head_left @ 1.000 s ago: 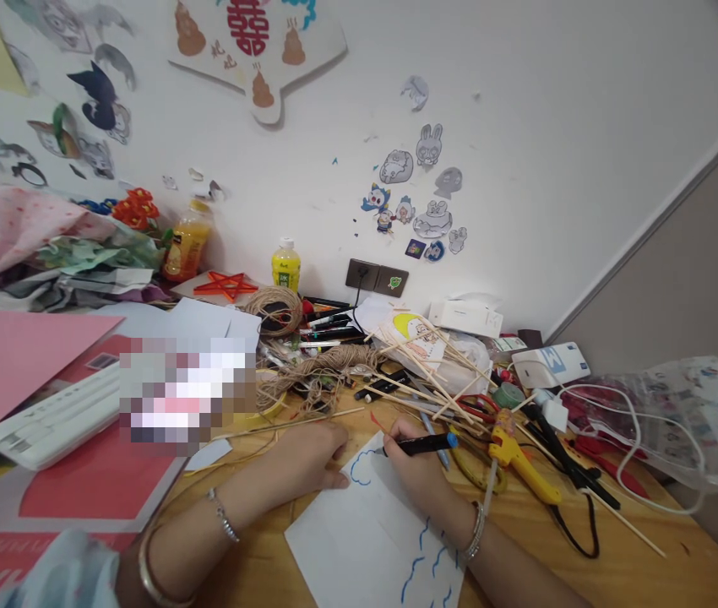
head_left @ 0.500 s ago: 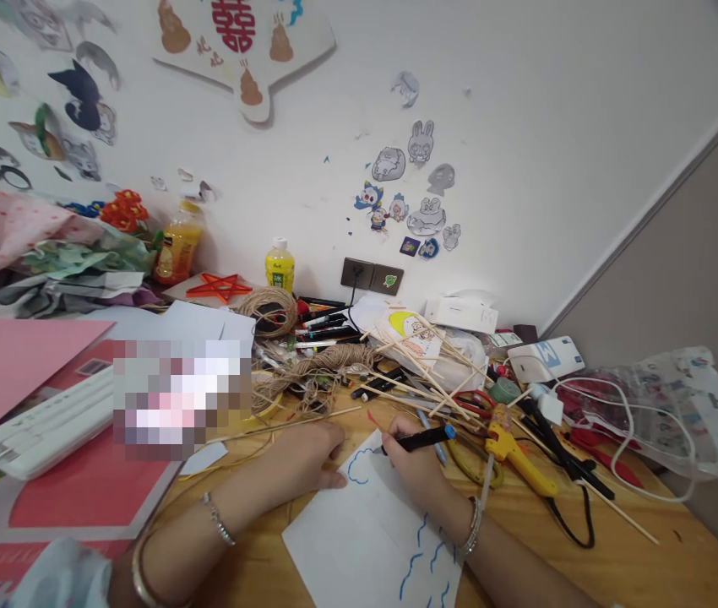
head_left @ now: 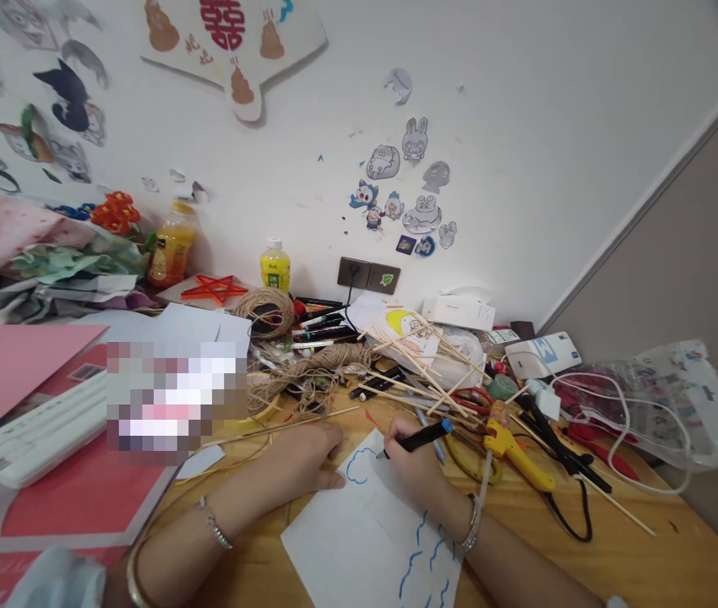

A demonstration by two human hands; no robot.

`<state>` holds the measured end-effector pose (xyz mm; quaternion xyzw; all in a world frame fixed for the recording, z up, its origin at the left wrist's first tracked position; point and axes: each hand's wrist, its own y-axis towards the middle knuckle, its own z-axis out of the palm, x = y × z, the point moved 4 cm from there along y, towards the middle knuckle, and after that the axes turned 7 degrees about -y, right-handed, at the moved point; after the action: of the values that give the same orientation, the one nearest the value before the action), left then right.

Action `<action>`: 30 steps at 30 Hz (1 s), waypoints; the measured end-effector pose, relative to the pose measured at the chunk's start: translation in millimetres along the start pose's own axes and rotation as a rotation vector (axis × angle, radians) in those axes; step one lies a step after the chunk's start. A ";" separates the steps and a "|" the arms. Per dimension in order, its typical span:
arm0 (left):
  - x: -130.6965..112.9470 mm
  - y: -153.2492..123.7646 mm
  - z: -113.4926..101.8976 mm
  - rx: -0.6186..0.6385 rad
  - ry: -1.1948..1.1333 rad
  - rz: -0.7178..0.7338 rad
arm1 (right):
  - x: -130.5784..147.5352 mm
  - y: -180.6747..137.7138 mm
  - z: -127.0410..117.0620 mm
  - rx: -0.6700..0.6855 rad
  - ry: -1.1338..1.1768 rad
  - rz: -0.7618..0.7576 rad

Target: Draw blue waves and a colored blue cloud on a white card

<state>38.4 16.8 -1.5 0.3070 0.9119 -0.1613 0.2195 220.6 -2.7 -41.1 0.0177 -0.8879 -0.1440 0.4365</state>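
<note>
A white sheet of paper [head_left: 346,540] lies on the wooden table with a corner pointing away from me. On its far part is a blue cloud outline [head_left: 359,465], and wavy blue lines [head_left: 433,557] run along its near right side. My right hand [head_left: 416,460] grips a black marker [head_left: 421,436] with a blue end; the marker's tip is by the right side of the cloud. My left hand [head_left: 318,456] rests at the paper's left edge, thumb on the sheet and apart from the bent fingers, with nothing held.
Beyond the paper lie thin wooden sticks [head_left: 426,384], twine [head_left: 327,361] and several markers. A yellow glue gun [head_left: 514,447] and a white cable [head_left: 626,422] are on the right. Left are a white keyboard-like object [head_left: 35,431] and red-and-white sheets [head_left: 73,494]. Two bottles stand by the wall.
The blue cloud outline has grown a little on its right side, and the marker tip has moved slightly along it. My left hand stays put; the view has shifted slightly.
</note>
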 end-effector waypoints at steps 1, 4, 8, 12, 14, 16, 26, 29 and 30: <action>-0.2 0.0 -0.2 0.003 0.001 -0.002 | 0.4 0.0 -0.2 -0.004 -0.001 -0.003; -0.7 -0.1 -0.3 0.006 0.004 -0.005 | 2.2 0.0 -0.8 -0.009 -0.011 -0.007; -0.7 -0.1 0.2 0.005 0.006 -0.004 | 3.5 -0.5 -1.0 0.002 0.008 0.009; 0.6 0.8 1.1 -0.006 0.006 -0.005 | 2.7 -0.8 0.2 0.015 0.025 0.014; 1.2 1.3 1.5 -0.007 0.004 -0.001 | 1.8 -0.9 0.9 0.022 0.016 0.009; 1.4 1.4 1.6 -0.008 0.002 0.003 | 0.7 -1.2 1.2 0.025 0.015 0.001; 0.2 1.4 0.8 0.000 0.003 -0.005 | 2.0 -1.4 -0.1 0.041 0.064 -0.020; 1.0 2.0 1.5 -0.002 0.003 -0.002 | 3.1 -2.3 0.0 0.065 0.073 -0.026; 1.2 2.0 1.6 -0.002 0.002 -0.001 | 3.3 -2.5 0.2 0.075 0.075 -0.028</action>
<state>39.3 18.2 -3.9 0.3063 0.9124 -0.1604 0.2189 218.1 -5.6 -39.3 0.0520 -0.8754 -0.1158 0.4664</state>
